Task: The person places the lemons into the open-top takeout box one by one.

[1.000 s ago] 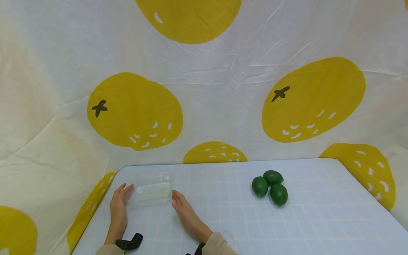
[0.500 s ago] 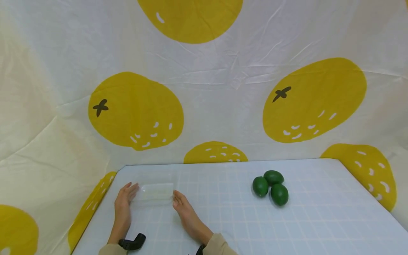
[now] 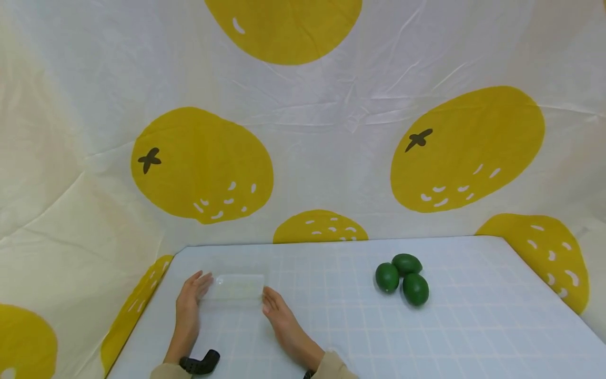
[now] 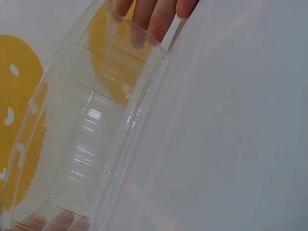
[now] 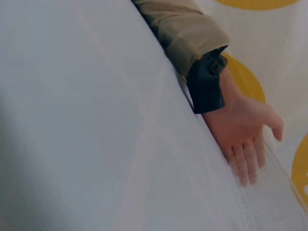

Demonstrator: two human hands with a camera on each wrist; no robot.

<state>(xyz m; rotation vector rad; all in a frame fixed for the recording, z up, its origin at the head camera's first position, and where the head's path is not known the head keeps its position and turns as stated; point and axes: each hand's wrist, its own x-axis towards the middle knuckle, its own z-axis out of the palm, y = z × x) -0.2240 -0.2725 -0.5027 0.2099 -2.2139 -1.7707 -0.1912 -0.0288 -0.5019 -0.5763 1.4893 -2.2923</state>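
Note:
A clear plastic container [image 3: 239,287] stands at the left of the table, between my two hands. Straight fingers of my left hand [image 3: 190,297] lie along its left side. At the right end, my right hand [image 3: 285,319] has its fingertips against the wall, fingers straight. In the left wrist view the container [image 4: 91,130] shows ribbed walls, with right-hand fingers [image 4: 144,19] at the top and left fingertips seen through the plastic at the bottom. The right wrist view shows the left palm [image 5: 240,118], its thumb held apart from the fingers.
Three dark green oval fruits [image 3: 415,289] lie grouped right of centre on the white checked tablecloth [image 3: 360,326]. A white curtain [image 3: 326,158] printed with yellow fruits hangs behind the table and at both sides.
Both hands and the container between them have shifted a little to the right. The green fruits stay where they were.

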